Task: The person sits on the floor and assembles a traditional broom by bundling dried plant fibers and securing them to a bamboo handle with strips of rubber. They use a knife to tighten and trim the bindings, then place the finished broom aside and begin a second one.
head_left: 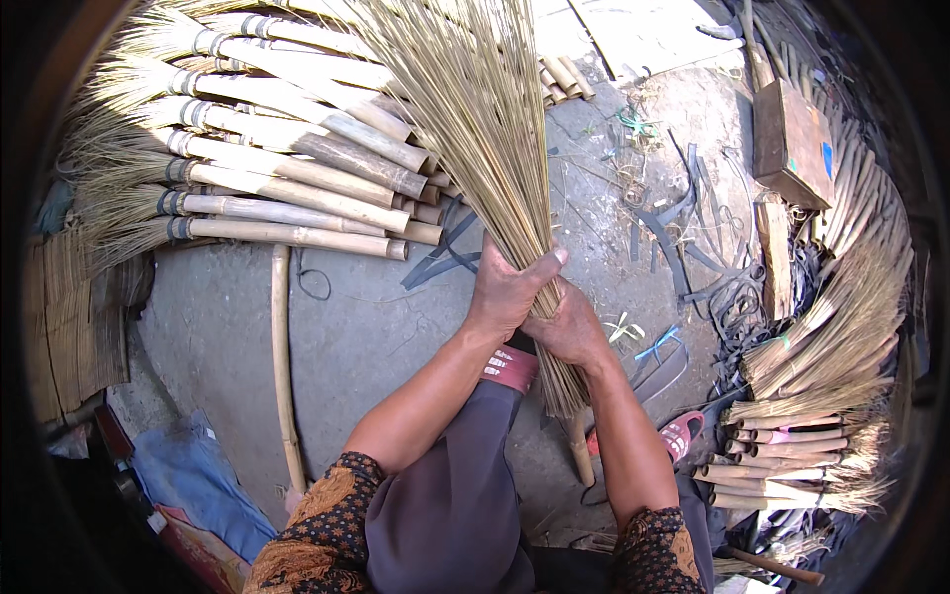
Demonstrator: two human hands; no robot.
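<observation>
Both my hands are closed round a thick bundle of thin palm-leaf ribs (485, 129), which leans up and away with its fine ends fanned out at the top. My left hand (502, 287) grips it a little higher, the thumb lying across the front. Just below and to the right, my right hand (569, 322) wraps round the same bundle. The cut butt ends (564, 394) stick out under my right hand, above my legs. A red band (512, 366) circles my leg beside the bundle.
Finished brooms with bamboo handles (297, 183) lie stacked at the far left. Dark rubber strips (683, 238) and a curved blade (661, 371) lie on the floor to the right. More rib bundles (831, 327), short bamboo-handled brooms (782, 450) and a wooden box (792, 144) line the right side.
</observation>
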